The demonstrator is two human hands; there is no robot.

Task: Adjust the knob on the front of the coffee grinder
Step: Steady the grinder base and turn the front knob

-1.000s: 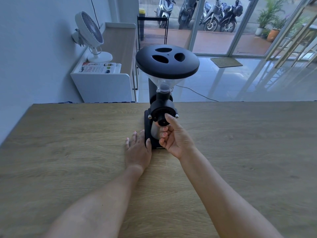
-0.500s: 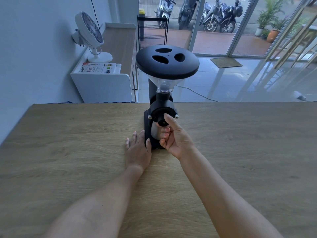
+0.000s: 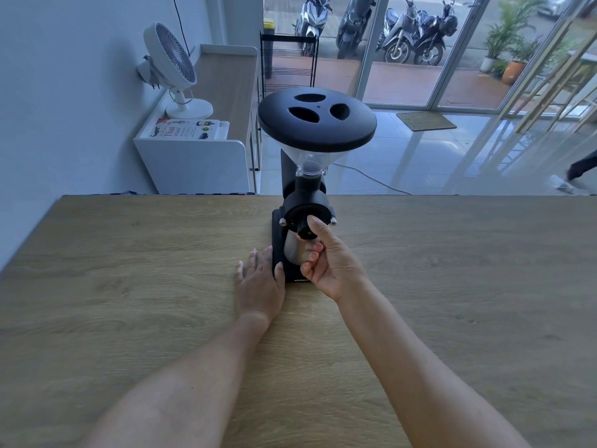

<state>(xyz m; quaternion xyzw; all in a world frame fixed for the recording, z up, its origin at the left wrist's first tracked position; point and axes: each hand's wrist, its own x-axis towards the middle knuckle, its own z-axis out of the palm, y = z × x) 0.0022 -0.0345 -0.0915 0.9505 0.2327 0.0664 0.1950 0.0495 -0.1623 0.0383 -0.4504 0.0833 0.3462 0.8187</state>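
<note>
A black coffee grinder (image 3: pixel 303 202) with a wide black lid and a clear hopper stands at the far middle of the wooden table (image 3: pixel 129 302). Its small black knob (image 3: pixel 303 232) sits on the round front dial. My right hand (image 3: pixel 329 263) pinches that knob between thumb and curled fingers, and partly hides the steel cup below it. My left hand (image 3: pixel 258 282) lies flat on the table, its thumb side pressed against the left of the grinder's base.
Beyond the table's far edge stand a white cabinet (image 3: pixel 193 156) with a white fan (image 3: pixel 174 69) and a book on top, and a black wire rack (image 3: pixel 287 59). A cable runs over the tiled floor. Someone's foot (image 3: pixel 581 169) shows at the far right.
Both hands hold nearly the same places; the right fingers shift slightly on the knob. A person's foot has come into view on the floor at the far right.
</note>
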